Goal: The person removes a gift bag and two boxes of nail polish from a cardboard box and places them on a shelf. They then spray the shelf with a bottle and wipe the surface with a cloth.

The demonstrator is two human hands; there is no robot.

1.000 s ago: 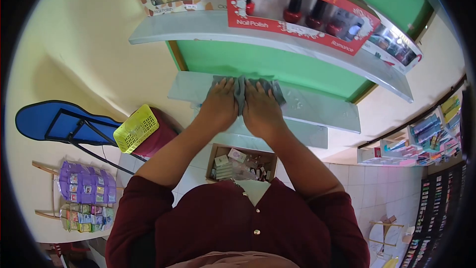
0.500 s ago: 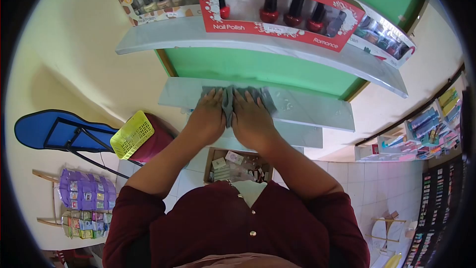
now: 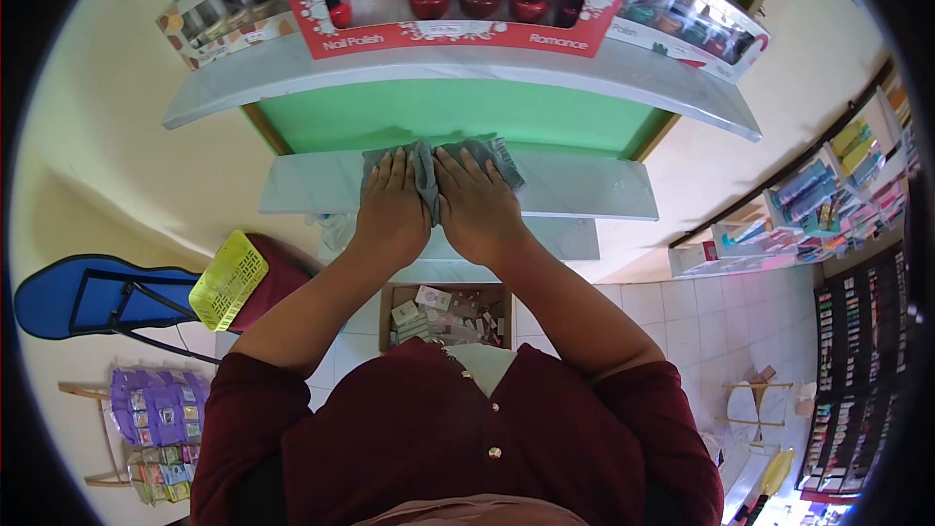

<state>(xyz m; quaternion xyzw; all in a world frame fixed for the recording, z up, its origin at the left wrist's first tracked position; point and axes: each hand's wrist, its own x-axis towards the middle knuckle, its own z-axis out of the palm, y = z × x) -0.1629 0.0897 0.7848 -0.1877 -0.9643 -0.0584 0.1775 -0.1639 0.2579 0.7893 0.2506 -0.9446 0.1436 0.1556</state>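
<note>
My left hand (image 3: 394,206) lies flat with its fingers stretched over a grey cloth (image 3: 426,175) on the pale marbled shelf (image 3: 584,185). Beside it, my right hand (image 3: 479,205) also presses flat on the cloth, fingers slightly apart. Between the two hands the cloth is bunched into a raised fold. Its far edge reaches the green back panel (image 3: 458,112). On the shelf above stand a red nail polish box (image 3: 448,34), a white nail polish box (image 3: 682,24) to its right and a patterned nail polish box (image 3: 232,18) to its left.
Below the shelf is a lower shelf (image 3: 565,239), with an open carton (image 3: 387,317) of small boxes on the floor. To the left are a yellow-green basket (image 3: 229,282) and a blue folded board (image 3: 58,297). Stocked display shelves (image 3: 808,205) line the right side.
Both hands and the cloth have shifted slightly right along the shelf and towards the back panel. Droplets seen right of the cloth earlier no longer show. The whole view has turned a little.
</note>
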